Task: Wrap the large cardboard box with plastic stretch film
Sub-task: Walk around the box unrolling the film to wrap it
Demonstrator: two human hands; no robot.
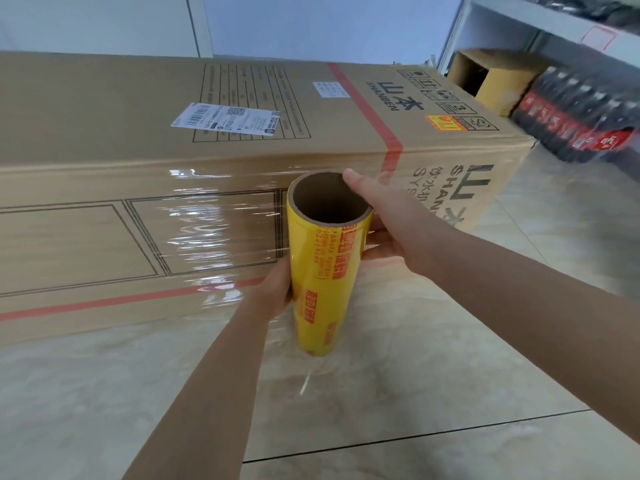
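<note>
A long cardboard box (104, 109) lies on its side on the floor, with a red tape band and a white shipping label on top. Clear stretch film (207, 230) clings to its near side, shiny and wrinkled. In front of it I hold a yellow film roll (322, 282) upright, its brown cardboard core open at the top. My left hand (277, 285) grips the roll's left side at mid height. My right hand (377, 216) holds the upper right side, thumb on the core's rim. Film runs from the roll to the box.
Pale tiled floor (415, 393) lies around the box. At the back right stand a white shelf unit (519, 26), an open small carton (498, 77) and a shrink-wrapped pack of dark bottles (581, 116). A light wall (294, 26) is behind the box.
</note>
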